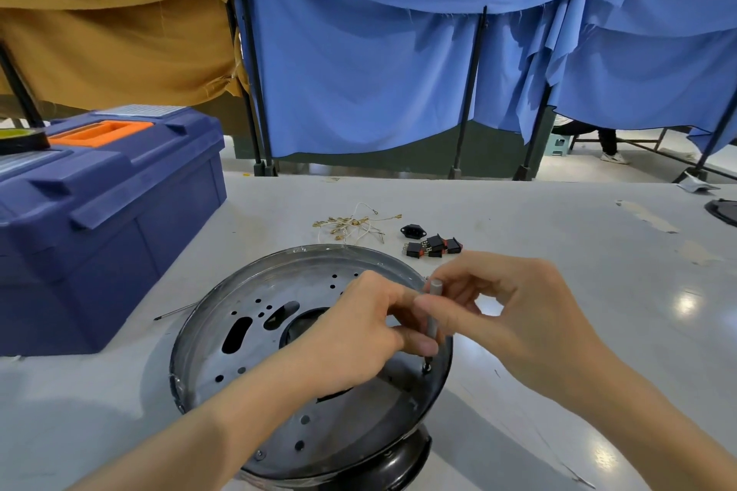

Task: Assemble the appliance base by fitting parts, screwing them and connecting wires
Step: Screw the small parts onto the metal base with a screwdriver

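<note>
Left hand (356, 331), right hand (522, 317) hold screwdriver (434, 291) (near rim (447, 355)).

One wide-angle camera, worn on the head, looks forward and down from just above and behind the left grip (359, 331) and right grip (518, 315), which sit near and low-centre in frame. Beyond the grips the table (558, 219) runs away to blue curtains (379, 64). Left of the grips stands a toolbox (99, 211). The wide lens bows the upper edge.
</note>
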Available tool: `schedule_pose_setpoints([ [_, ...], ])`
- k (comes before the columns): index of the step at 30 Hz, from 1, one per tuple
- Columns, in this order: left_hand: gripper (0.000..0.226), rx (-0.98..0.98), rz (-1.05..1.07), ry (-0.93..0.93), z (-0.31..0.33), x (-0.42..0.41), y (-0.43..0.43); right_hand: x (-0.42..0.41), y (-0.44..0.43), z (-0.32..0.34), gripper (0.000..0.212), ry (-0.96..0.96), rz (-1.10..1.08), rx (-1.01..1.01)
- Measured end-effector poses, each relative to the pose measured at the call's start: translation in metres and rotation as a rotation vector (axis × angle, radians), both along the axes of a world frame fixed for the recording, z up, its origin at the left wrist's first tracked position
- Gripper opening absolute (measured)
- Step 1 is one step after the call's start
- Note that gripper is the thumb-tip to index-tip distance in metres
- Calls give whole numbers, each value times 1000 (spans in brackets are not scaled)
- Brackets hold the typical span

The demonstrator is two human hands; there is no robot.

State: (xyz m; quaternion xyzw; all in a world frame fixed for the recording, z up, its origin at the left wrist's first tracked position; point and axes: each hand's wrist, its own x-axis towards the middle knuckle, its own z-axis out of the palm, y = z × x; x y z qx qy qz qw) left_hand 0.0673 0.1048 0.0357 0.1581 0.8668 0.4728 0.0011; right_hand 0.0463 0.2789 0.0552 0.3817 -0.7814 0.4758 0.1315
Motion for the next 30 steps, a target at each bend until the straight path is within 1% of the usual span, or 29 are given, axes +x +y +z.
schedule_pose_setpoints([
  [3, 9, 27, -8, -10, 0, 1, 1, 3, -4, -7, 18, -11, -86, -53],
  [6, 18, 91, -29, -20, 3, 3, 5, 9, -13, -15, 28, 45, -164, -67],
  [8, 21, 81, -29, -8, 3, 3, 5, 9, -15, -13, 27, 51, -172, -49],
  [11, 13, 32, -12, 6, 3, 2, 4, 4, -7, 0, 11, -63, -51, -5],
  [12, 11, 27, -10, 0, 3, 2, 4, 3, -4, 3, 9, -80, -17, 10],
  [14, 12, 13, -18, -12, 3, 2, 4, 3, -2, 6, 5, -49, -2, 31],
  [16, 16, -3, -25, -16, 2, 1, 4, 5, -4, 6, 6, -9, -36, 40],
  [19, 8, 50, -26, -10, 2, 2, 2, 10, -11, 0, 12, 36, -139, 4],
  [23, 15, 139, -12, 17, 5, 2, 3, 19, -19, -12, 17, 20, -297, -96],
  [25, 25, 152, -24, 34, 6, 3, 3, 21, -22, -11, 20, -2, -337, -111],
  [27, 30, 141, -22, 22, 5, 3, 4, 17, -18, -2, 21, -84, -270, -77],
  [29, 33, 132, 4, -4, 5, 4, 4, 12, -10, 11, 18, -185, -124, 8],
  [30, 35, 130, 15, -15, 5, 4, 3, 10, -6, 15, 19, -200, -67, 53],
])
